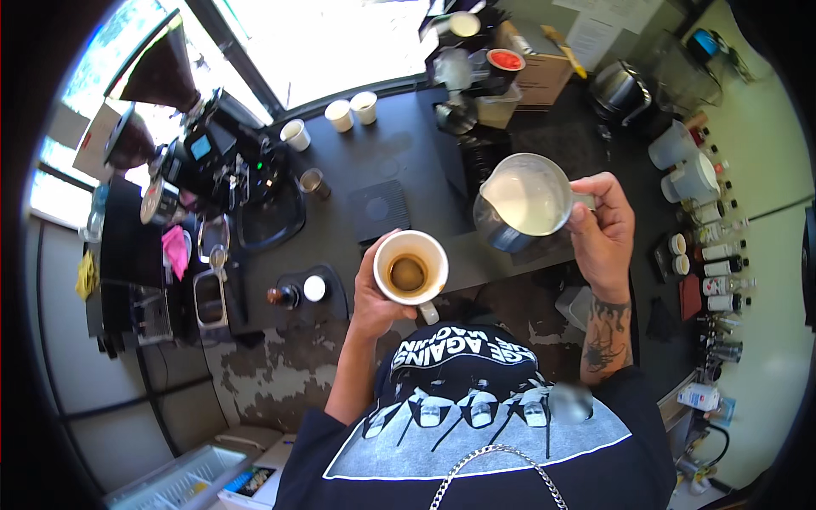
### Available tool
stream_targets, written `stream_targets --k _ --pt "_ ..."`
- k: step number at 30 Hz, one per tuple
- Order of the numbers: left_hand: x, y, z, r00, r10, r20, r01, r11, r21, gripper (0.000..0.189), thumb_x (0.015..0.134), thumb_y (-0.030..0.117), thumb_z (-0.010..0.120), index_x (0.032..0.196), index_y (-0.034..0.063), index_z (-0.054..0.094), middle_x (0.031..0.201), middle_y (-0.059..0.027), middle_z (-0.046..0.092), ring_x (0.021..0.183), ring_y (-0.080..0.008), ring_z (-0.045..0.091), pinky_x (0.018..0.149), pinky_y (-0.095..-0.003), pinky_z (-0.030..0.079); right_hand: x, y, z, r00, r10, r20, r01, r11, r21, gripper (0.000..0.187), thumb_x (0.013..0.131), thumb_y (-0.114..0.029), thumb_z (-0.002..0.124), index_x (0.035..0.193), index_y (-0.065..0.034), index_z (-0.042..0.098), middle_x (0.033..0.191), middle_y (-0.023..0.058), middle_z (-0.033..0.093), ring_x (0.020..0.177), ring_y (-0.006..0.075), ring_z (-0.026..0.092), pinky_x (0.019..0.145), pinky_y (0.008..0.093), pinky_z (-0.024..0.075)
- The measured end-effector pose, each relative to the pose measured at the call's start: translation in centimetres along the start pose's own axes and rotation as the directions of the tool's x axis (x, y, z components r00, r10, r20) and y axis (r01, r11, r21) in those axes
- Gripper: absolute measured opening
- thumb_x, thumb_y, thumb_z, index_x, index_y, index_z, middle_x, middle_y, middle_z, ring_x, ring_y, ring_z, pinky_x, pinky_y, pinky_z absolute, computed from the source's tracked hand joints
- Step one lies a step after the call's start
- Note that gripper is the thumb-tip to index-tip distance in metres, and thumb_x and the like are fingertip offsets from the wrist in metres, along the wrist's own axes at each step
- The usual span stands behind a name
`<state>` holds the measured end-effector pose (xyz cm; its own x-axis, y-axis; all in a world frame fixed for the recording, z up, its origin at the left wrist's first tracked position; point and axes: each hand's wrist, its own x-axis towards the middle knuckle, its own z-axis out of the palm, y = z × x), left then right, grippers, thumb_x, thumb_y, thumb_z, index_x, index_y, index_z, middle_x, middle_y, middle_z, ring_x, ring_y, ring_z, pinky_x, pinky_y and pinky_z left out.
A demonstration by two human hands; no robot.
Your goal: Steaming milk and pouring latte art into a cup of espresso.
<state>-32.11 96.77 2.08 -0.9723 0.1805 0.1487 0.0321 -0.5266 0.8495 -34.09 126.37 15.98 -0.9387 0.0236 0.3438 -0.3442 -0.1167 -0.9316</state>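
My left hand is wrapped around a white mug in front of my chest. A small pool of brown coffee lies at the bottom of the mug, whose handle points down towards me. In my right hand is a metal milk pitcher, gripped by its handle. Pale milk shows inside the pitcher, and its spout faces left, towards the mug. The two vessels are apart, both held up near the counter's front edge.
Coffee grinders and an espresso machine stand at the left. White cups sit by the window. A black scale lies on the dark counter. Several bottles line the right wall, near a toaster.
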Motion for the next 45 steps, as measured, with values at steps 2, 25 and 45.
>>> stream_targets --k 2,25,45 --pt "0.1 0.8 -0.1 0.998 0.049 0.047 -0.048 0.999 -0.024 0.124 0.048 0.022 0.104 0.153 0.0004 0.041 0.140 -0.0093 0.060 0.128 -0.0203 0.059 0.112 -0.0370 0.046 0.1 -0.1 -0.2 0.991 0.000 0.135 0.007 0.999 -0.053 0.022 0.097 -0.007 0.071 0.116 0.0000 0.060 0.099 0.0011 0.066 0.075 -0.0012 0.050 0.066 0.0150 0.0374" --pt "-0.2 1.1 -1.1 0.996 0.012 0.092 0.003 0.986 -0.165 0.119 0.049 0.007 0.102 0.153 0.0022 0.044 0.142 -0.0072 0.059 0.129 -0.0168 0.057 0.114 -0.0360 0.044 6.3 -9.7 5.2 0.846 0.111 0.522 0.216 0.822 -0.526 0.027 0.085 -0.002 0.082 0.109 -0.0008 0.068 0.090 -0.0048 0.065 0.066 -0.0030 0.038 0.060 0.0147 0.0296" --pt "-0.3 -0.1 -0.9 0.993 0.063 0.103 -0.042 0.981 -0.190 0.116 0.053 0.001 0.099 0.154 0.0015 0.042 0.149 -0.0084 0.054 0.134 -0.0177 0.054 0.116 -0.0363 0.042 6.4 -10.0 7.1 0.802 0.205 0.562 0.239 0.752 -0.615 0.022 0.088 -0.003 0.080 0.106 -0.0007 0.068 0.082 -0.0062 0.064 0.062 -0.0039 0.037 0.055 0.0161 0.0262"
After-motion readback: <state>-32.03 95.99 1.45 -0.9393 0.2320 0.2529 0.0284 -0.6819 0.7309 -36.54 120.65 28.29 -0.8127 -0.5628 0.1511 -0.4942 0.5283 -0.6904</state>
